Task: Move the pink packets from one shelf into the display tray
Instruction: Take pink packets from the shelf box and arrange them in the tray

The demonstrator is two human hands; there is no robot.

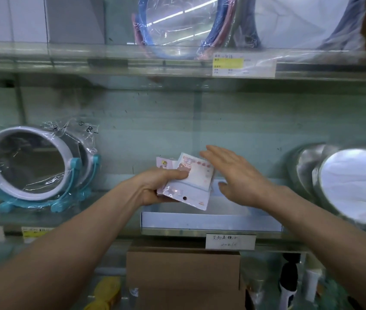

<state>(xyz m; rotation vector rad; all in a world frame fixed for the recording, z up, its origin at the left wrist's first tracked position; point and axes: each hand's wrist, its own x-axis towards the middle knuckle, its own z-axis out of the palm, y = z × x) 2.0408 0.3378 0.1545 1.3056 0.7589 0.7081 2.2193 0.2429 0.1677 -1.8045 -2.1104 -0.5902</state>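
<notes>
The light is soft and even, with a green tint. White streaks of glare lie on the plastic wrap (177,25); the right mirror (356,182) is blurred.

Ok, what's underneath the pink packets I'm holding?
The left hand grips the pink packets from below. Under them shows the pale front wall of the display tray. The tray's inside is hidden by that wall and the packets.

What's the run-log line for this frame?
left hand: grips pink packets | right hand: open beside them | display tray: below packets

packets (188,182) above tray (211,221) — mirrors (32,164) flanking
</notes>
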